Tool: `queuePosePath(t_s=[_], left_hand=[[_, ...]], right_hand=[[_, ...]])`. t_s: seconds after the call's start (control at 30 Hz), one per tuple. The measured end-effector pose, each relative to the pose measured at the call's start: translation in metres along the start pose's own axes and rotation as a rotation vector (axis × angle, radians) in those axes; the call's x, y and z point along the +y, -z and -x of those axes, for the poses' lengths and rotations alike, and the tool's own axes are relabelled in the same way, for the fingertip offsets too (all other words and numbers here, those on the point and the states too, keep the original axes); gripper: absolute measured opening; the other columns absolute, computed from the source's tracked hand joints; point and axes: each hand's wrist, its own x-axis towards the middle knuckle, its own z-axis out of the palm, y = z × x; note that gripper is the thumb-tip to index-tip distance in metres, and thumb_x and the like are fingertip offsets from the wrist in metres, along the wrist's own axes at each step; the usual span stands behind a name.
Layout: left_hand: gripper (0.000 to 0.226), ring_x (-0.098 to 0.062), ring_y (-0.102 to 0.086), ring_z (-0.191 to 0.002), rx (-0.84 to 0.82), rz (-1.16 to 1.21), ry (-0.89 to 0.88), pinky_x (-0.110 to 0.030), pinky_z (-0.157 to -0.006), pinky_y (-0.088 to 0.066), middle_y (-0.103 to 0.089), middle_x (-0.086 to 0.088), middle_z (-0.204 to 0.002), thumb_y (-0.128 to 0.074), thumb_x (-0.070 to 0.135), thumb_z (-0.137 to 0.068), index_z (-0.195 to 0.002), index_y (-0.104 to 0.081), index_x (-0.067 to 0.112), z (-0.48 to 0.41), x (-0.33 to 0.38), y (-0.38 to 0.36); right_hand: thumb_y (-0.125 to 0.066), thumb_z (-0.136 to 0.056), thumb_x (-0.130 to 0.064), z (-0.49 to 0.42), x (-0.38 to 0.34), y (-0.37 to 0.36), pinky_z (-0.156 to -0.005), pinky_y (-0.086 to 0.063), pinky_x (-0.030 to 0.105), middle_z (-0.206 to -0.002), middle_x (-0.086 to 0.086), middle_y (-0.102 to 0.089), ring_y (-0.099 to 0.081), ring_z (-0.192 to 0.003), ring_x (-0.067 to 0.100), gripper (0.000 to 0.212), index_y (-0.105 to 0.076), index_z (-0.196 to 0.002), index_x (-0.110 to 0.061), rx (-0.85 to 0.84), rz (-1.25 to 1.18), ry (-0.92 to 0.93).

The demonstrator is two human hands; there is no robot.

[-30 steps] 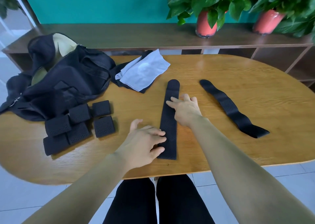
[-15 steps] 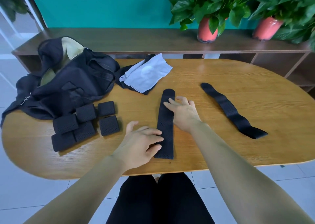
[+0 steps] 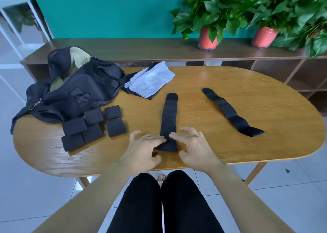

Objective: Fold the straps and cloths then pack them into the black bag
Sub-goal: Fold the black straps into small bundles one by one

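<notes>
Closing in from both sides, the two hands meet at the near end of the flat strap (image 3: 169,115), which lies straight along the middle of the counter (image 3: 230,149), its rounded tip pointing away from the person. The left hand (image 3: 143,151) comes in from the left, its upper fingers stretched out and their tips lying on the strap's near left edge, the lower fingers bent loosely under. The right hand (image 3: 198,149) mirrors it: thumb lifted, forefinger reaching across to touch the strap's right edge, the other fingers bent just beside the near corner. Neither hand has clamped onto anything; both are loose and spread, fingertips only. There is some blur on the fingers.

Off to the right, well apart, the second strap (image 3: 230,110) lies unrolled and slightly wavy, running on a slant. Over on the left, the folded straps (image 3: 92,124) sit in a tight cluster of small black squares, touching one another, right against the near side of the black bag (image 3: 79,94). The bag is slumped at the counter's far left, its mouth gaping to show a light lining. Just beside it, a pale cloth (image 3: 152,79) rests on top of a dark cloth (image 3: 131,91). Behind the counter, a shelf (image 3: 141,50) carries potted plants (image 3: 208,37).
</notes>
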Motion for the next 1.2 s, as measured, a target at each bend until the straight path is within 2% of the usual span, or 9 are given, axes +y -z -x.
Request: queuePosePath(t_s=[0.1, 0.23, 0.33, 0.4, 0.53, 0.83, 1.07, 1.13, 1.2], left_hand=[[0.043, 0.002, -0.042, -0.126, 0.048, 0.037, 0.034, -0.035, -0.109, -0.002, -0.056, 0.019, -0.131, -0.057, 0.034, -0.088, -0.131, -0.054, 0.036, 0.001, 0.002, -0.004], [0.032, -0.001, -0.050, -0.114, 0.107, 0.093, 0.122, -0.036, -0.108, -0.010, -0.064, 0.018, -0.115, -0.052, 0.039, -0.094, -0.126, -0.056, 0.039, -0.001, 0.008, -0.006], [0.008, -0.005, -0.058, -0.093, 0.181, 0.143, 0.211, -0.036, -0.102, -0.019, -0.066, 0.017, -0.089, -0.052, 0.037, -0.095, -0.096, -0.058, 0.041, -0.004, 0.012, -0.008], [0.012, -0.006, -0.059, -0.083, 0.230, 0.143, 0.270, -0.034, -0.099, -0.021, -0.068, 0.016, -0.082, -0.052, 0.036, -0.095, -0.089, -0.061, 0.032, -0.007, 0.013, -0.011], [0.015, -0.007, -0.061, -0.092, 0.289, 0.135, 0.346, -0.031, -0.093, -0.015, -0.071, 0.015, -0.090, -0.054, 0.037, -0.094, -0.101, -0.066, 0.032, -0.011, 0.016, -0.013], [0.021, -0.012, -0.053, -0.104, 0.284, -0.041, 0.414, -0.039, -0.098, -0.015, -0.070, 0.013, -0.087, -0.053, 0.040, -0.093, -0.109, -0.066, 0.035, -0.020, 0.022, -0.014], [0.015, -0.014, -0.052, -0.098, 0.308, -0.134, 0.396, -0.043, -0.096, -0.021, -0.064, 0.012, -0.075, -0.057, 0.038, -0.089, -0.083, -0.066, 0.027, -0.020, 0.020, -0.020], [0.015, -0.013, -0.050, -0.103, 0.293, -0.148, 0.400, -0.043, -0.097, -0.020, -0.065, 0.013, -0.080, -0.056, 0.039, -0.090, -0.092, -0.067, 0.029, -0.019, 0.020, -0.020], [0.025, -0.012, -0.048, -0.110, 0.270, -0.154, 0.402, -0.043, -0.099, -0.018, -0.066, 0.015, -0.093, -0.054, 0.042, -0.091, -0.113, -0.063, 0.033, -0.019, 0.020, -0.018]], right_hand=[[-0.056, -0.082, -0.011, 0.010, -0.003, -0.003, -0.105, -0.016, 0.020, -0.139, -0.005, -0.043, -0.017, -0.125, -0.002, 0.061, -0.046, -0.140, -0.028, -0.052, -0.016, -0.059], [-0.060, -0.088, -0.026, 0.004, 0.004, -0.019, -0.105, -0.025, 0.022, -0.131, -0.001, -0.045, -0.038, -0.122, 0.011, 0.044, -0.055, -0.131, -0.033, 0.081, -0.099, -0.202], [-0.063, -0.088, -0.027, -0.004, 0.004, -0.027, -0.100, -0.038, 0.033, -0.095, -0.012, -0.053, -0.051, -0.109, 0.014, 0.031, -0.064, -0.119, -0.024, 0.201, -0.175, -0.257], [-0.064, -0.088, -0.025, -0.009, 0.002, -0.030, -0.092, -0.043, 0.038, -0.079, -0.023, -0.048, -0.056, -0.103, 0.018, 0.025, -0.067, -0.111, -0.019, 0.276, -0.204, -0.274], [-0.062, -0.089, -0.027, -0.015, 0.001, -0.039, -0.088, -0.045, 0.037, -0.088, -0.007, -0.068, -0.057, -0.100, 0.018, 0.020, -0.068, -0.106, -0.018, 0.378, -0.225, -0.376], [-0.062, -0.089, -0.027, -0.026, 0.001, -0.058, -0.072, -0.045, 0.029, -0.091, -0.001, -0.070, -0.051, -0.097, 0.019, 0.016, -0.073, -0.098, -0.018, 0.483, -0.130, -0.448], [-0.065, -0.085, -0.021, -0.028, 0.003, -0.063, -0.067, -0.046, 0.033, -0.075, 0.004, -0.066, -0.052, -0.085, 0.027, 0.010, -0.072, -0.082, -0.014, 0.515, -0.055, -0.411], [-0.066, -0.085, -0.021, -0.029, 0.004, -0.065, -0.067, -0.046, 0.034, -0.075, 0.004, -0.067, -0.053, -0.085, 0.028, 0.009, -0.074, -0.086, -0.016, 0.523, -0.039, -0.402], [-0.067, -0.084, -0.021, -0.029, 0.004, -0.066, -0.068, -0.046, 0.034, -0.078, 0.004, -0.068, -0.054, -0.086, 0.028, 0.012, -0.074, -0.092, -0.016, 0.533, -0.030, -0.396]])
